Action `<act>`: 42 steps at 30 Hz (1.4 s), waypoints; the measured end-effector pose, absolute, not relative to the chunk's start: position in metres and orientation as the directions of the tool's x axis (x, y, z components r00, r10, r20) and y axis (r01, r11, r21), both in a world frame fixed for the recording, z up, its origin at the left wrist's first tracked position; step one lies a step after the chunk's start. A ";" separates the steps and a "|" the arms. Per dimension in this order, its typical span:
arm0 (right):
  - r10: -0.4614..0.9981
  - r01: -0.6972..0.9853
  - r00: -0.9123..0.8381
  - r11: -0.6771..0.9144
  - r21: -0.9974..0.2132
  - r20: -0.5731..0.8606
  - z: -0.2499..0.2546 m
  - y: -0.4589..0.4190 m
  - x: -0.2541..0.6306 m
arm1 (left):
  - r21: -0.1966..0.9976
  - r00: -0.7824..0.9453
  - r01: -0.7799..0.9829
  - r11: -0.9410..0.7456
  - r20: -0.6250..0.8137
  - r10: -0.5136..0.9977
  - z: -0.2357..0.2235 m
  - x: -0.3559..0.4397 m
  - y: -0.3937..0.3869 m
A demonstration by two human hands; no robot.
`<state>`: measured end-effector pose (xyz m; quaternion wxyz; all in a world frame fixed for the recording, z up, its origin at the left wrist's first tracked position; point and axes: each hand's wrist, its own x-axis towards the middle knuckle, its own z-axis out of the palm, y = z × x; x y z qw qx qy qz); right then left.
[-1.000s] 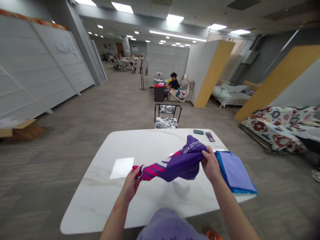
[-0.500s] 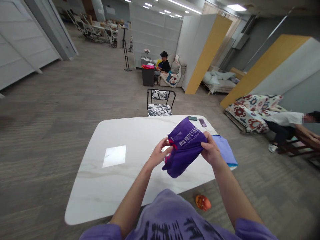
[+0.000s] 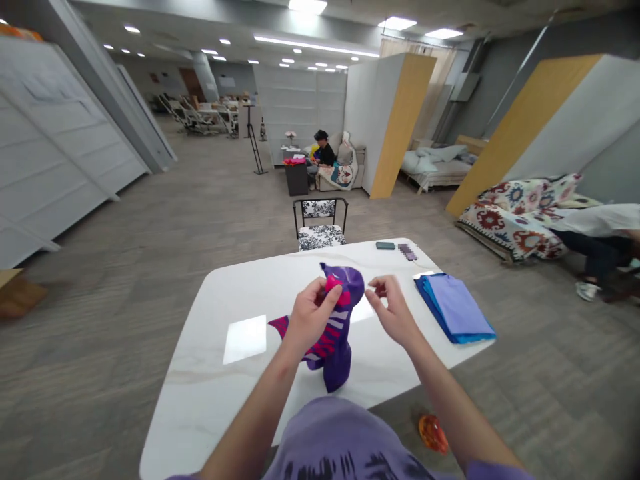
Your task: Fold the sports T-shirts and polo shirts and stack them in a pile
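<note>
A limp piece of purple fabric (image 3: 339, 360) with a pink and white print hangs over the white table; its kind, a garment or a bag, I cannot tell. My left hand (image 3: 311, 312) pinches its upper part between thumb and fingers, and a pointed corner sticks out to the left behind that hand. Just right of the fabric, my right hand (image 3: 393, 308) holds nothing, its thumb and fingers apart and slightly blurred. A small gap shows between its fingertips and the cloth.
On the white table (image 3: 200, 373), a folded lilac and blue fabric stack (image 3: 457, 307) lies at the right. A dark phone (image 3: 385, 246) is near the far edge. Beyond stands a patterned chair (image 3: 321, 233). An orange object (image 3: 433, 433) is on the floor. Two people sit farther off.
The fabric has gone from being held out by both hands to hanging from my left hand, its pink print now showing. My right hand has let go. The camera has tilted up.
</note>
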<state>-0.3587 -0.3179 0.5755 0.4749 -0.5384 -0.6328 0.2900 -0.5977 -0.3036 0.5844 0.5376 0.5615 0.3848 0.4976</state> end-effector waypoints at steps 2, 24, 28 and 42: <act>0.970 0.205 -0.181 0.198 -0.958 0.161 0.569 -0.332 -0.360 | 0.982 0.241 0.027 -0.189 0.177 0.954 0.589 -0.573 -0.320; 0.903 0.141 -0.380 0.272 -0.952 0.202 0.558 -0.343 -0.252 | 0.975 0.051 0.091 0.201 -0.206 0.977 0.452 -0.500 -0.386; 0.885 0.252 -0.347 0.406 -0.878 0.310 0.596 -0.321 -0.236 | 0.986 -0.217 0.167 0.018 0.019 0.976 0.505 -0.516 -0.359; 0.670 0.438 -0.126 0.699 -0.565 0.732 0.718 -0.273 -0.243 | 0.746 0.120 0.607 -0.272 0.252 0.960 0.608 -0.594 -0.344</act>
